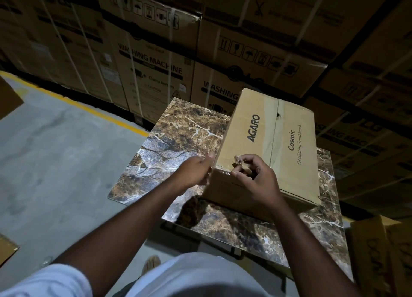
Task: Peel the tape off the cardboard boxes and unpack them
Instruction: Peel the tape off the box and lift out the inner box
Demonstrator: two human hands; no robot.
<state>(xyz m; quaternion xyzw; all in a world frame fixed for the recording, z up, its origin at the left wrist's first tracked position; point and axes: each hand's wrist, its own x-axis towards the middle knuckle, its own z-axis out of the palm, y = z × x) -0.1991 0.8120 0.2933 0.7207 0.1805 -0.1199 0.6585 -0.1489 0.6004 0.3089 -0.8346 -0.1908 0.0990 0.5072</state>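
A tan cardboard box (287, 127) printed "AGARO Cosmic Oscillating Toothbrush" lies on a brown marble-patterned table (178, 129). Clear tape (266, 127) runs along its top seam. My right hand (254, 176) sits at the box's near edge, fingers curled, pinching a crumpled end of the tape (238, 161). My left hand (198, 169) is at the box's near left corner, its fingers against the cardboard side. The box's flaps are closed.
Tall stacked washing-machine cartons (153, 69) wall off the far side behind a yellow floor line (89, 106). More cardboard boxes (383, 252) stand at the lower right. Grey concrete floor (55, 151) spreads to the left.
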